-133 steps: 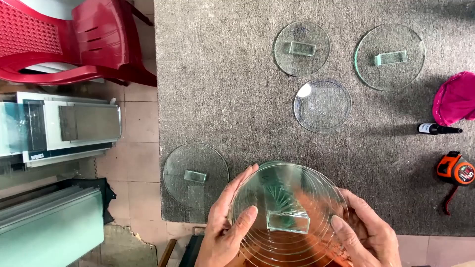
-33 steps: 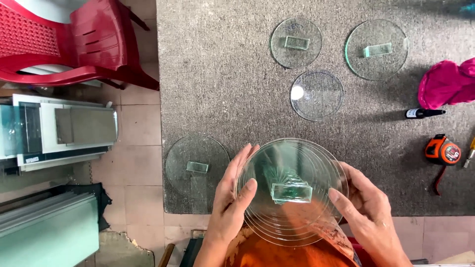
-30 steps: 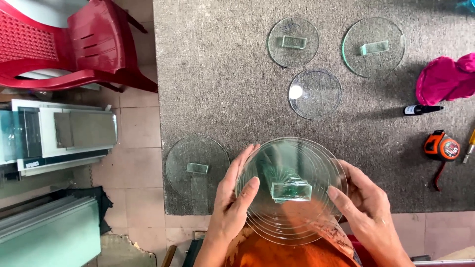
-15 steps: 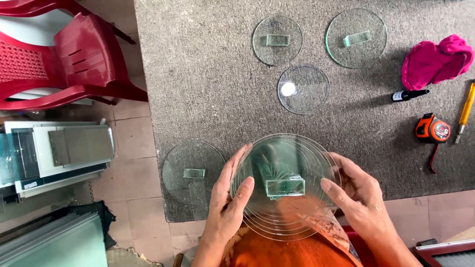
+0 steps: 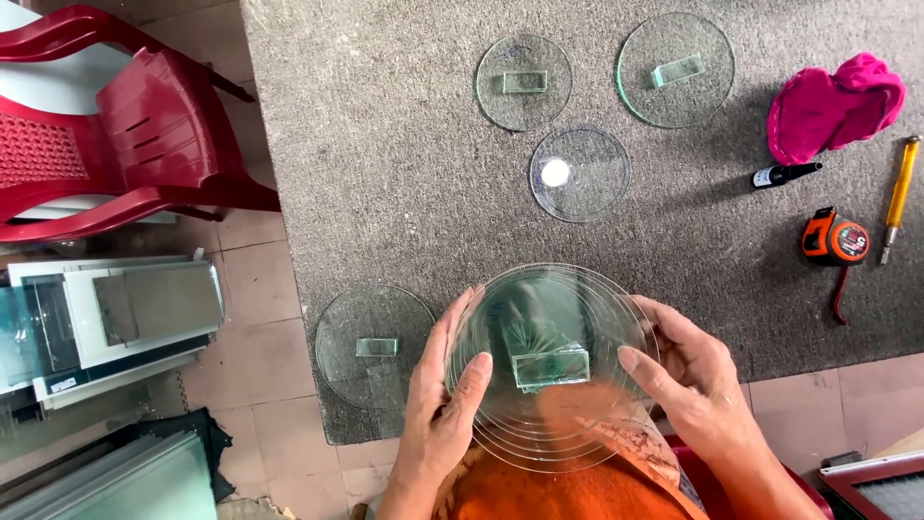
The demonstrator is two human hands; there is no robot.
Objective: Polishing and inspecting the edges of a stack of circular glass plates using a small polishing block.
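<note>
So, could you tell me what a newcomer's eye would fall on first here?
The stack of round glass discs, held at its edges by the left hand and right hand near the grey mat's front edge. Next, the bright pink cloth at far right and the red plastic chair on the left.

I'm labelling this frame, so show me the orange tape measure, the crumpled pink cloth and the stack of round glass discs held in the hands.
orange tape measure [image 5: 835, 238], head view, middle of its case.
crumpled pink cloth [image 5: 834, 104], head view, centre fold.
stack of round glass discs [image 5: 553, 332], head view, top disc's face.
</note>
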